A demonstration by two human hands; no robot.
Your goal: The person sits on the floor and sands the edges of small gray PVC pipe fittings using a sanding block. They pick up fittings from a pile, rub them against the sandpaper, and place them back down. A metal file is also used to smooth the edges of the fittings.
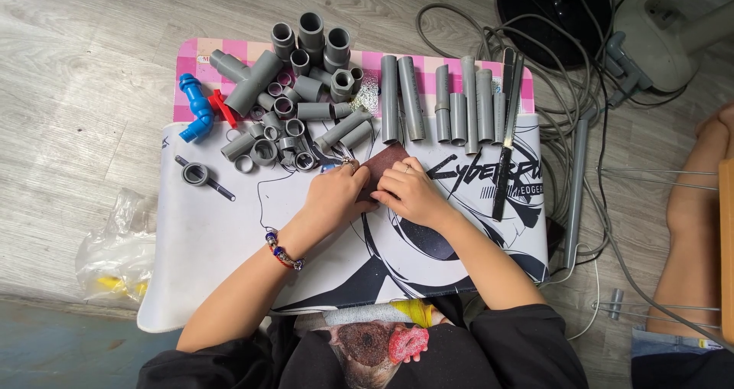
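Left hand, right hand: fingers pressed flat on brown sheet; clear plastic bag at mat's left.

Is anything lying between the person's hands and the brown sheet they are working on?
Nothing visible. The left hand and right hand both rest directly on the brown sheet on the mat; the grey pipe fittings lie just beyond it.
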